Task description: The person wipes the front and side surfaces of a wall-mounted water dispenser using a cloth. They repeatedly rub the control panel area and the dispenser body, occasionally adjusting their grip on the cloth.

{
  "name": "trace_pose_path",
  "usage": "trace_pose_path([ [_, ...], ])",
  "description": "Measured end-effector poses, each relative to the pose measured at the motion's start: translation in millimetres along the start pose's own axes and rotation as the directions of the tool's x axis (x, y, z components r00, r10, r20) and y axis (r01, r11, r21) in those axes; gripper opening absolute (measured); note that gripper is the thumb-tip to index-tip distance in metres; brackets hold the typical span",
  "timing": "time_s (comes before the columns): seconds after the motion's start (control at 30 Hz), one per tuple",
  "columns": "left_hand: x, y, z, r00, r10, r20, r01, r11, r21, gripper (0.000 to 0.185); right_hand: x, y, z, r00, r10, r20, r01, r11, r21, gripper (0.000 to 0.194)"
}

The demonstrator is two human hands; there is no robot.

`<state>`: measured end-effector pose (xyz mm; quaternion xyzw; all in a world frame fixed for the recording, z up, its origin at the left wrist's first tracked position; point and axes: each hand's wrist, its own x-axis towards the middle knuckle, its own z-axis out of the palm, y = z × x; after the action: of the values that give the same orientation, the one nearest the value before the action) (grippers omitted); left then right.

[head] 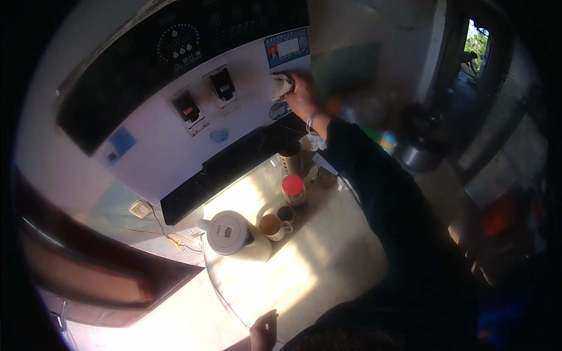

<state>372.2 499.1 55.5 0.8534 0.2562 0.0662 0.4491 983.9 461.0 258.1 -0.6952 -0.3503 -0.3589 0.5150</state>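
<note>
My right hand (302, 97) grips a crumpled pale cloth (281, 87) at the right part of the white front of a water dispenser (151, 155). A bracelet circles that wrist. Just above the cloth is a blue printed sticker (287, 47), and a round sticker (278, 110) sits just below it. Two dark tap recesses (186, 108) lie to the left of the hand, under a glossy black panel (131, 74). My left hand (264, 332) is low in view by the table's near edge, fingers loosely bent, with nothing seen in it.
On the sunlit round table (347, 259) stand a pale electric kettle (232, 234), a mug (271, 226), a small dark cup (285, 213), a red-lidded jar (293, 186) and a perforated metal holder (290, 162). A wall socket (139, 209) with cords is at left. A metal pot (419, 151) stands right.
</note>
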Motion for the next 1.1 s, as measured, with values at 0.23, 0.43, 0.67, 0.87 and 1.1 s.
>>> trace_pose_path([
  [0.23,-19,22,-1,0.997,0.013,-0.072,-0.011,1.000,0.025,0.015,23,22,-36,0.842,0.524,-0.128,-0.488,0.842,0.230,0.029],
  [0.43,-30,4,-3,0.999,-0.044,0.022,0.042,0.995,0.089,0.023,-23,-35,24,0.994,0.099,0.038,-0.101,0.994,0.051,0.033],
  [0.67,-16,25,2,0.994,-0.045,0.097,0.035,0.994,0.100,0.024,-48,-54,25,0.954,-0.135,0.267,0.137,0.991,0.012,0.021],
  [0.87,-3,12,-1,0.981,0.014,0.194,-0.028,0.997,0.066,0.024,-50,-45,21,0.910,0.395,0.127,-0.394,0.919,-0.034,0.016],
  [1.1,12,-38,-57,0.943,0.147,0.300,-0.176,0.981,0.075,0.023,-89,-98,57,0.961,0.203,0.189,-0.177,0.973,-0.145,0.018],
])
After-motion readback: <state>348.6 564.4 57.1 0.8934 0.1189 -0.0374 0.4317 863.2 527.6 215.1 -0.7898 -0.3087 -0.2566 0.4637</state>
